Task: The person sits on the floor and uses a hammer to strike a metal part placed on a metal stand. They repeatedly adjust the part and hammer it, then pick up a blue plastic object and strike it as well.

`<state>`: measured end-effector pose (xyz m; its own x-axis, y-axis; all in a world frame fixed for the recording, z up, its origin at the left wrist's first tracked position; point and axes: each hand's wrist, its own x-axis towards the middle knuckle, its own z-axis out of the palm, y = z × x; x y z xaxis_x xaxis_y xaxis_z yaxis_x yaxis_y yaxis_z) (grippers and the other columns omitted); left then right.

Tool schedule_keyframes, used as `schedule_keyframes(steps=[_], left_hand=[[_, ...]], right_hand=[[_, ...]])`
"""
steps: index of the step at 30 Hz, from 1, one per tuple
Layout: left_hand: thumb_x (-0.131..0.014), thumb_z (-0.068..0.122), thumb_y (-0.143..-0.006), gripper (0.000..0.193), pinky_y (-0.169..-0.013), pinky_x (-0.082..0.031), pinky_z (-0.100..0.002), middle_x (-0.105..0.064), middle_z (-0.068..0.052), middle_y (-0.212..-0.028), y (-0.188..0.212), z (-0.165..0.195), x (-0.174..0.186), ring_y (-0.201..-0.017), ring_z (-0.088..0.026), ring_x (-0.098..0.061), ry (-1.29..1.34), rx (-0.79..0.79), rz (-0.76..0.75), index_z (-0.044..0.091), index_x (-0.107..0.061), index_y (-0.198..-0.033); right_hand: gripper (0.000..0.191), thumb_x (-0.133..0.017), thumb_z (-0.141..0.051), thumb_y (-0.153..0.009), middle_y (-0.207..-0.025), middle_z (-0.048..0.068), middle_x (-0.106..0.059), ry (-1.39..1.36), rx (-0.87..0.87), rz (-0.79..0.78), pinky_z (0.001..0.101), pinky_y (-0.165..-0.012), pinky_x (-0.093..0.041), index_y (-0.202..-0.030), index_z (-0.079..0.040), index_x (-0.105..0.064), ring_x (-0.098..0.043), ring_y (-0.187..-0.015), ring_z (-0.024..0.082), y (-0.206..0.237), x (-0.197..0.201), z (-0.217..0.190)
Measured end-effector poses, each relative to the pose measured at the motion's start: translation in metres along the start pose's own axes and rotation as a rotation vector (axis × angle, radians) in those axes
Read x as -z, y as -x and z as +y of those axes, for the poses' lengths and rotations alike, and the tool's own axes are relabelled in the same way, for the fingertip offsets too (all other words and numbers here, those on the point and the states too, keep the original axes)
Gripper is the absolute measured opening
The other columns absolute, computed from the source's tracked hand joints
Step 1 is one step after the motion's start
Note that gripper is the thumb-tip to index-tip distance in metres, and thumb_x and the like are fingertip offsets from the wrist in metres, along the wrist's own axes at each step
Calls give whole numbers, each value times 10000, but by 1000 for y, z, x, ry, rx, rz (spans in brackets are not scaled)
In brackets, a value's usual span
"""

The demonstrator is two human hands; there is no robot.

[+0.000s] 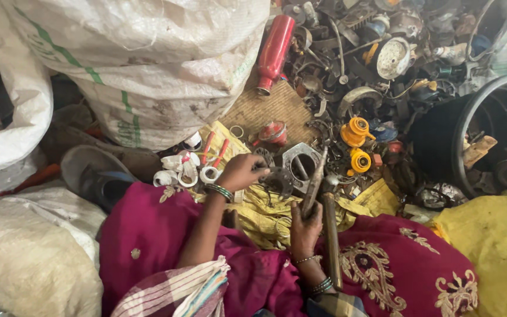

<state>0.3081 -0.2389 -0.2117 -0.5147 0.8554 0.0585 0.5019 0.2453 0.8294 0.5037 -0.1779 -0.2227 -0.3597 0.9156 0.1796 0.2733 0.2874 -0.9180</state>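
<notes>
A flat round metal part (278, 179), dark and toothed like a gear plate, lies on a yellow cloth (265, 214) over the person's lap, at the near edge of a scrap heap on the floor. The left hand (242, 171) reaches forward and its fingers pinch the plate's left rim, so that grip is clenched on the part. A green bangle (220, 191) sits on that wrist.

The right hand (304, 226) is just behind the plate, closed around a long dark metal tool (314, 183) that slants up and away, its tip reaching a grey metal flange with a round hole (300, 164). The flange touches the plate's right side. A wooden-looking handle (331, 240) lies beside the right forearm; whether the hand also holds it cannot be told.

Left of the plate lie white plastic pipe fittings (183, 170) and two red-handled tools (213, 154) on the yellow cloth. Beyond them a woven mat (265, 108) carries a small red cap (274, 132) and the base of a red metal cylinder (275, 51). To the right stand two orange plastic pieces (356, 144) among dark scrap metal, with a black tyre (491, 132) at the right edge. A large white sack (148, 64) fills the upper left, and a grey sandal (98, 173) rests below it.
</notes>
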Motion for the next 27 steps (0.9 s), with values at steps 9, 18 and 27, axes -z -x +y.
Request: schedule_keyframes(steps=[9, 18, 27], left_hand=[[-748, 396, -876, 338, -752, -549, -366, -785, -123, -841, -2, -8, -3, -819, -253, -766, 210, -37, -218, 70, -774, -965], [-734, 582, -898, 514, -799, -536, -342, -787, -83, -969, -2, 0, -10, -882, -223, -730, 37, 139, -190, 86, -836, -987], [-692, 464, -933, 415, -694, -556, -405, -759, -149, -818, -2, 4, -27, -722, -253, -699, 256, 328, -308, 61, -773, -992]], right_hand=[[266, -791, -135, -849, -768, -20, -634, -357, -399, -273, 214, -433, -372, -1066, -57, -659, -498, -547, 46, -2, 3, -2], [274, -773, -209, -899, -671, -26, -533, -683, -723, -77, 219, -372, -318, -1045, -116, -560, -472, -485, 75, -17, -2, -15], [274, -758, -189, -917, -661, -9, -535, -567, -723, -123, 232, -384, -321, -1086, -100, -561, -482, -482, 88, -15, -17, -26]])
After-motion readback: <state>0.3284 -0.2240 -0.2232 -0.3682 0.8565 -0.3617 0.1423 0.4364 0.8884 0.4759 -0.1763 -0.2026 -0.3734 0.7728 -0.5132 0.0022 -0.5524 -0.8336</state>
